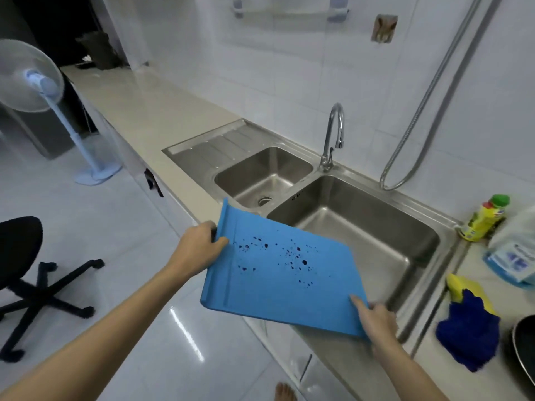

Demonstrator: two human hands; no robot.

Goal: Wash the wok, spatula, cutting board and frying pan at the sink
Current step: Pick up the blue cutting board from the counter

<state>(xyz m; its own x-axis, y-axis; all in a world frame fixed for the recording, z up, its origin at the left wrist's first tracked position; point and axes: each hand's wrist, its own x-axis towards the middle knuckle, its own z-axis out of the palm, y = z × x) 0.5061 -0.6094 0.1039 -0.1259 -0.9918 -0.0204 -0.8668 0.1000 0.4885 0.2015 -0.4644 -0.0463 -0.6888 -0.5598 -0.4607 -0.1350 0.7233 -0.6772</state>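
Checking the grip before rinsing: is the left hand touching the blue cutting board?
Touching. The head view shows the left hand wrapped over the raised edge of the cutting board.

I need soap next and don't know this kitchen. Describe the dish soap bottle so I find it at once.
From the steel double sink, look along the counter at its right rim. The yellow plastic bottle stands there, the only one with a green cap, behind the clear blue-labelled refill pouch.

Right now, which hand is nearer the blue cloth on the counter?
Right. The right hand grips the cutting board's near corner, just left of the blue cloth; the left hand holds the board's far-left edge.
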